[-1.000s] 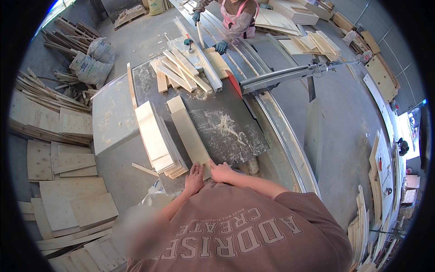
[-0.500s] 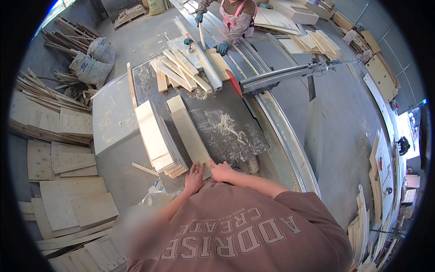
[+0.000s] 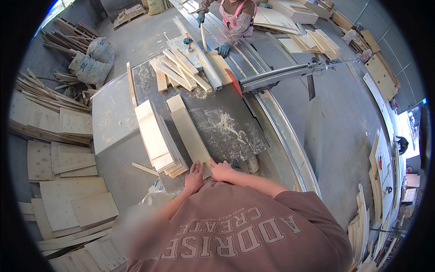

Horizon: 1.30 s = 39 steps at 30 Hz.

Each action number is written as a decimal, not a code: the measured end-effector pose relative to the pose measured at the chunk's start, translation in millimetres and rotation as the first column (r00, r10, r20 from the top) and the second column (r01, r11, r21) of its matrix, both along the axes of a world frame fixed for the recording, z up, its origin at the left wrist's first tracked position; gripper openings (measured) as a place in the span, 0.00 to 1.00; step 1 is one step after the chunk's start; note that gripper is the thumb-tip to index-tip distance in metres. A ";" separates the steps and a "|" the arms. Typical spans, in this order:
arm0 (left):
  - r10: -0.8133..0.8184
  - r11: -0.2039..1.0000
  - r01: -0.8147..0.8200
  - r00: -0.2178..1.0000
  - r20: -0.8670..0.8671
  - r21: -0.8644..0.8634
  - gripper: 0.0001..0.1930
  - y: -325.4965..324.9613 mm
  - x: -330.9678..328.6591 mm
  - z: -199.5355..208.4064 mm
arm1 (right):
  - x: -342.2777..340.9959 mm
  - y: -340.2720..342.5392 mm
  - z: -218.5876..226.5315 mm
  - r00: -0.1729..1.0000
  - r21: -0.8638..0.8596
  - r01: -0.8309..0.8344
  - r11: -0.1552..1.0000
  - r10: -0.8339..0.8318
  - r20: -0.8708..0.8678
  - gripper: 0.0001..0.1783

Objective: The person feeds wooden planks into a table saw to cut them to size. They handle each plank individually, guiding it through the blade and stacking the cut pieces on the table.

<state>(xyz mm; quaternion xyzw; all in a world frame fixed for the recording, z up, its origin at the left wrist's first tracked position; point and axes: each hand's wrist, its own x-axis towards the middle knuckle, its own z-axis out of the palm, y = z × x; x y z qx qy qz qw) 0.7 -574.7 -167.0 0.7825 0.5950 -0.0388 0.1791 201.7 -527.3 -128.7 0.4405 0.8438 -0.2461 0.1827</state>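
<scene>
My left hand [image 3: 195, 177] lies on the near end of a stack of long, narrow wooden boards [image 3: 190, 131], fingers stretched out over the top. At the right corner of that same end, my right hand [image 3: 221, 172] grips the edge, its fingers partly hidden. The top board is offset from another piece showing at the far end. Just left of it stands a taller stack of pale boards [image 3: 155, 136], untouched. Both stacks rest on the dark, sawdust-covered saw table [image 3: 240, 131].
Across the table, a co-worker's gloved hand [image 3: 223, 50] presses a wooden panel [image 3: 219, 68] beside a red guard [image 3: 234, 83]. Loose wood strips [image 3: 181, 70] lie near the metal fence [image 3: 206, 68]. A metal arm [image 3: 290, 76] spans the right side. Plywood sheets [image 3: 72, 204] cover floor at left.
The co-worker's gloved hands and panel have shifted slightly toward the red guard. My hands and the boards under them stay where they were.
</scene>
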 end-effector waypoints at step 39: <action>0.003 1.000 -0.003 1.000 -0.002 0.023 0.46 0.5 -1.8 -7.4 | -3.1 3.9 -10.5 0.996 -0.003 -0.063 0.998 0.063 0.056 0.42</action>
